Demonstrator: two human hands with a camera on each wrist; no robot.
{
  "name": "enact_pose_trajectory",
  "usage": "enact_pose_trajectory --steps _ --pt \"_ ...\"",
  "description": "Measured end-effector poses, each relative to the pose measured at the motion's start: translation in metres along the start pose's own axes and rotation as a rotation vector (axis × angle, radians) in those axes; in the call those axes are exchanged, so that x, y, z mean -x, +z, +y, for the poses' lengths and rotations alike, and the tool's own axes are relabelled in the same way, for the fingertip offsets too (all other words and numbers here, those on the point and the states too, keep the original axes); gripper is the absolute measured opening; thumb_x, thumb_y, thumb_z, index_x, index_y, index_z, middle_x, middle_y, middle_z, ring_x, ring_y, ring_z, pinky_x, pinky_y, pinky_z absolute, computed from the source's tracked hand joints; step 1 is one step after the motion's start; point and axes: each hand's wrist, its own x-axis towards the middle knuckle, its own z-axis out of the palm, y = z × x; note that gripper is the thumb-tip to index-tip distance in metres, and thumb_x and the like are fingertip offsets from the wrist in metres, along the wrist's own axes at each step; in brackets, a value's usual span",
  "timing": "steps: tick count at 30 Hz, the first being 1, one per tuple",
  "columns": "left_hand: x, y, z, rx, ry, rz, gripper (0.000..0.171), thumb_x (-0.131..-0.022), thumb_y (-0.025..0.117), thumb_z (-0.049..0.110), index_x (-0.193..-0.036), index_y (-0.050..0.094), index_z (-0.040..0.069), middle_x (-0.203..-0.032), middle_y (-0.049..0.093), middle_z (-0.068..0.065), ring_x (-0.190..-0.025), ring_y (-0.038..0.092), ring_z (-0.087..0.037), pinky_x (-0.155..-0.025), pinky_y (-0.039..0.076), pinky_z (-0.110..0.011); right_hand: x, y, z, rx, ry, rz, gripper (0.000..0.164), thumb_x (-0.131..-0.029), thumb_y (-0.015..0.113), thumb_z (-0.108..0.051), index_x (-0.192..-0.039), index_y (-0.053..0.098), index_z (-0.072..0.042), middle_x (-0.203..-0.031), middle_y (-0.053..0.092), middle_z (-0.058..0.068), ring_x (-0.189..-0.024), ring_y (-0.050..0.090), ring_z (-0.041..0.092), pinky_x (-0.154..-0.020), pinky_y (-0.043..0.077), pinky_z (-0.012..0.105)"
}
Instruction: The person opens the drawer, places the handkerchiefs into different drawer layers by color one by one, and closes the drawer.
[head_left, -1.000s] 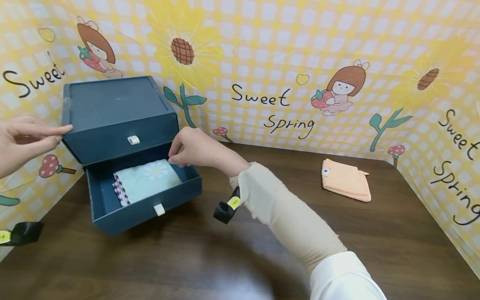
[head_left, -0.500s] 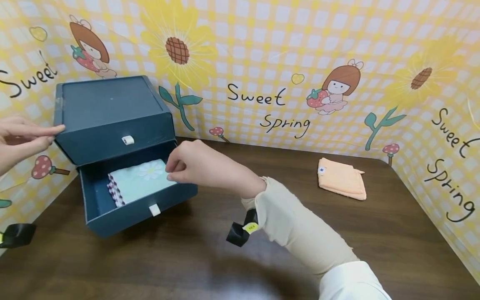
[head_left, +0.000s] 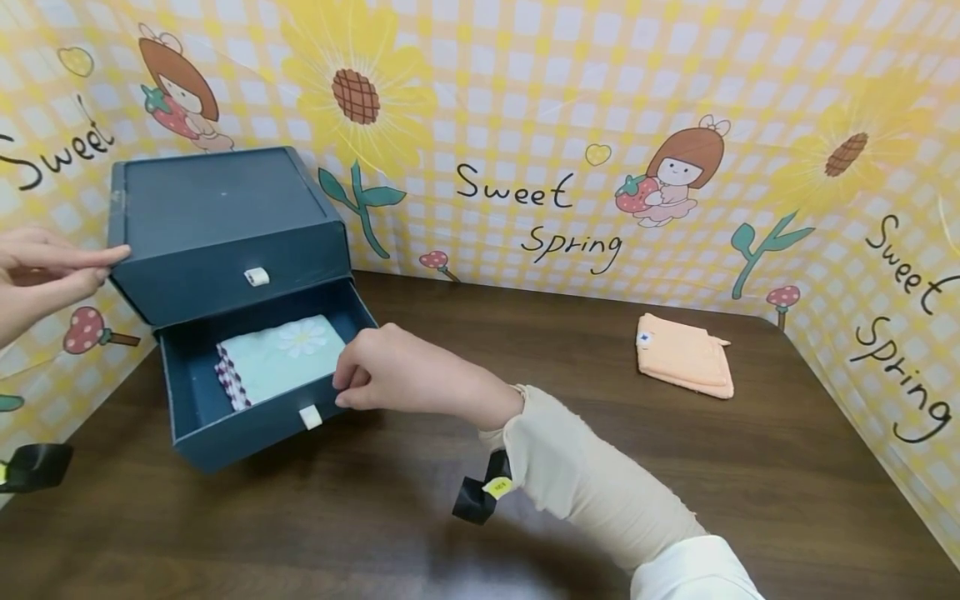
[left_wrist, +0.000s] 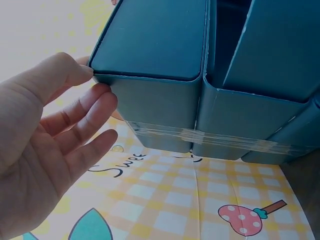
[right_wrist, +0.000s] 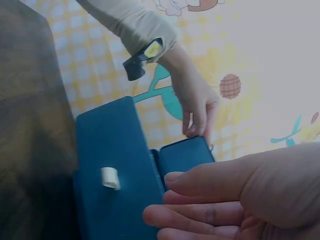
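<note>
In the head view a dark blue two-tier drawer box (head_left: 217, 200) stands at left, its lower drawer (head_left: 217, 454) pulled out. Inside lies a folded mint-green cloth (head_left: 281, 367) with a white daisy and a purple-white edge. My left hand (head_left: 45, 279) touches the box's upper front corner with its fingertips; the left wrist view shows the other fingers (left_wrist: 95, 110) relaxed and spread. My right hand (head_left: 405, 371) is at the right part of the drawer's front wall, fingers loosely bent. In the right wrist view its thumb and fingers (right_wrist: 200, 220) are apart, with nothing held between them.
A folded peach cloth (head_left: 682, 357) lies at the right of the brown wooden table (head_left: 540, 342). White pull tabs (head_left: 310, 417) are on the drawer fronts. A yellow checked, printed sheet (head_left: 510, 75) stands behind and at both sides.
My right hand has moved from above the mint-green cloth's right corner down towards me, to the drawer's front wall. The left hand keeps its place at the box corner. The camera shifted slightly.
</note>
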Motion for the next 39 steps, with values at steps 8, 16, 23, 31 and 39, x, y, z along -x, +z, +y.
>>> enact_pose_trajectory --steps 8,16,23,31,39 --pt "0.001 0.001 0.007 0.007 -0.013 -0.003 0.056 -0.086 0.052 -0.010 -0.100 0.061 0.043 -0.076 0.045 0.017 -0.066 0.036 0.002 -0.042 0.026 -0.015 -0.009 0.020 0.011 -0.032 0.007 -0.017 0.021 -0.086 0.065 -0.015 -0.102 0.069 -0.003 -0.086 0.067 -0.002 -0.072 0.058 -0.002 -0.065 0.043 0.009" --pt "-0.001 0.001 -0.011 0.025 0.019 -0.008 0.053 -0.084 0.054 -0.011 -0.105 0.064 0.036 -0.077 0.048 0.016 -0.066 0.038 0.001 -0.047 0.031 -0.007 -0.017 0.034 0.018 -0.049 0.036 -0.005 0.018 -0.086 0.066 -0.017 -0.099 0.070 -0.005 -0.084 0.067 -0.004 -0.070 0.057 -0.004 -0.064 0.043 0.009" --pt "-0.003 -0.003 -0.041 -0.010 0.020 -0.012 0.038 -0.086 0.056 -0.006 -0.114 0.066 0.018 -0.079 0.050 0.012 -0.067 0.041 0.000 -0.051 0.035 -0.005 -0.021 0.049 0.018 -0.068 0.037 -0.012 0.017 -0.085 0.066 -0.017 -0.097 0.071 -0.006 -0.081 0.066 -0.006 -0.068 0.056 -0.005 -0.062 0.043 0.008" --pt "0.003 -0.003 0.003 0.026 0.015 -0.006 0.052 -0.085 0.052 -0.011 -0.108 0.064 0.035 -0.078 0.047 0.016 -0.065 0.038 0.002 -0.045 0.029 -0.010 -0.026 0.057 0.013 -0.093 0.010 0.010 0.011 -0.084 0.067 -0.020 -0.084 0.071 -0.010 -0.068 0.062 -0.011 -0.058 0.052 -0.002 -0.056 0.043 0.010" --pt "-0.004 -0.003 -0.046 -0.058 0.041 -0.006 0.029 -0.086 0.057 -0.005 -0.113 0.065 0.001 -0.080 0.051 0.014 -0.066 0.042 0.001 -0.054 0.037 -0.003 -0.025 0.059 0.013 -0.058 0.003 0.071 0.016 -0.085 0.066 -0.025 -0.074 0.070 -0.013 -0.056 0.055 -0.007 -0.050 0.044 0.002 -0.048 0.038 0.014"
